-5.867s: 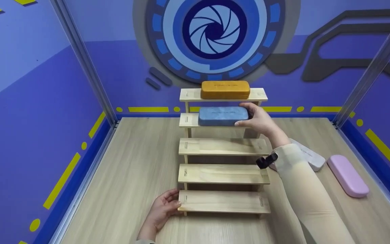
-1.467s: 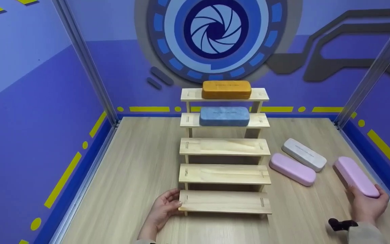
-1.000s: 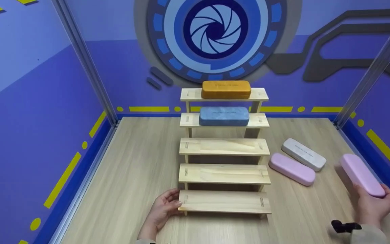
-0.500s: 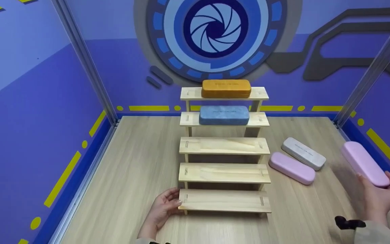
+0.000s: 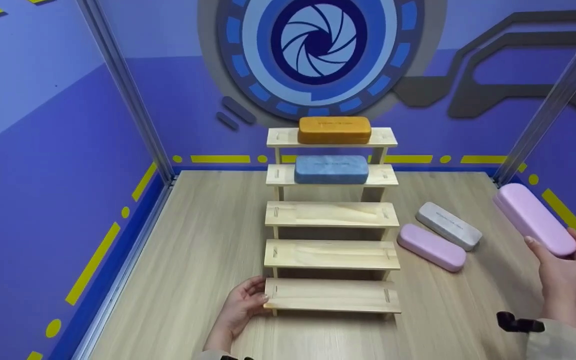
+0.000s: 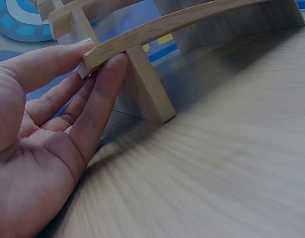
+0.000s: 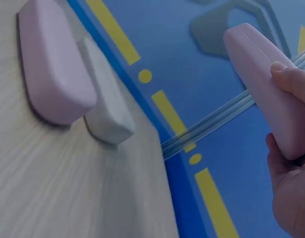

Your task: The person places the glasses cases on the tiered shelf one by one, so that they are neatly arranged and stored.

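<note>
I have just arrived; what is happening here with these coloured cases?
A person's right hand holds a pink case off the table, while the left hand pinches the lowest shelf of a wooden stand. An orange case rests on its top shelf and a blue case on the shelf below. Another pink case and a grey case lie on the table beside the stand.

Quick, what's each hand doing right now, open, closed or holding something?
Left hand: pinching the left end of the lowest step of the pale wooden five-step rack.
Right hand: holding a rounded, oblong pink case above the pale wood-grain table.
</note>
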Available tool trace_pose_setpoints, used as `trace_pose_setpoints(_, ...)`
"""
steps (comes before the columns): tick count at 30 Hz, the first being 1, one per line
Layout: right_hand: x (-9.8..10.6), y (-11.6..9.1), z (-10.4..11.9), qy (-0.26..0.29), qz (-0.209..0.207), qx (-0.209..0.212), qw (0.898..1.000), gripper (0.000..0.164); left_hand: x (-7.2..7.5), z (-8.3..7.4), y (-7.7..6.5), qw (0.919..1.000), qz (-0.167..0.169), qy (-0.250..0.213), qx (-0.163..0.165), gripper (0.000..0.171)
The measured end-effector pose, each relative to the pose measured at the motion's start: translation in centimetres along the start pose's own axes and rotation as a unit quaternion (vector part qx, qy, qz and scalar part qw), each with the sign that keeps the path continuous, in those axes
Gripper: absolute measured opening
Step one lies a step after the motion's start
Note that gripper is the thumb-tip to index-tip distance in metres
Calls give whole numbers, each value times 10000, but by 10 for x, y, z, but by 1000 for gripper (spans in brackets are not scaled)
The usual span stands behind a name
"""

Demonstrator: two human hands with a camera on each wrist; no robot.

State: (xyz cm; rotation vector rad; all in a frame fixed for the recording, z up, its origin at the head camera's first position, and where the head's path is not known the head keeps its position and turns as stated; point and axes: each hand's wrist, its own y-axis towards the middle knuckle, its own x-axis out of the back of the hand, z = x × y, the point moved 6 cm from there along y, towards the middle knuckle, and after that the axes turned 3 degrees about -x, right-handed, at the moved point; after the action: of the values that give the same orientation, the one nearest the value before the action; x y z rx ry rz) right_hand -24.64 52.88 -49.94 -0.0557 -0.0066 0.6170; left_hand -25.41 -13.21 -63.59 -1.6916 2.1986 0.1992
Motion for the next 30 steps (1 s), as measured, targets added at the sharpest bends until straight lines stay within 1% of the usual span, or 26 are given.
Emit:
trace_pose_setpoints(5, -9, -11, 19, 289, 142, 172, 9993, 78, -1, 0, 0, 10000, -14, 4, 25, 58)
trace_pose_setpoints(8, -15, -18, 31, 337, 246, 285, 9987, 76, 0, 1, 1, 10000, -10, 0, 26, 58)
trace_pose_setpoints(12, -22, -28, 44, 351, 454, 483, 9972, 73, 1, 2, 1, 10000, 1, 9, 14, 61)
trace_pose_setpoints(17, -30, -39, 60, 578, 814, 909, 9908, 70, 1, 2, 1, 10000, -43, 51, 58, 67)
trace_pose_setpoints(19, -34, -43, 65, 702, 951, 996, 9880, 70, 1, 2, 1, 9999, -69, 75, 83, 68)
trace_pose_setpoints(25, -45, -56, 76, 860, 1299, 1011, 9826, 72, 1, 1, 1, 9997, -134, 137, 124, 69)
trace_pose_setpoints(30, -54, -67, 82, 496, 1509, 1013, 9821, 76, 1, 1, 1, 9997, -163, 131, 160, 69)
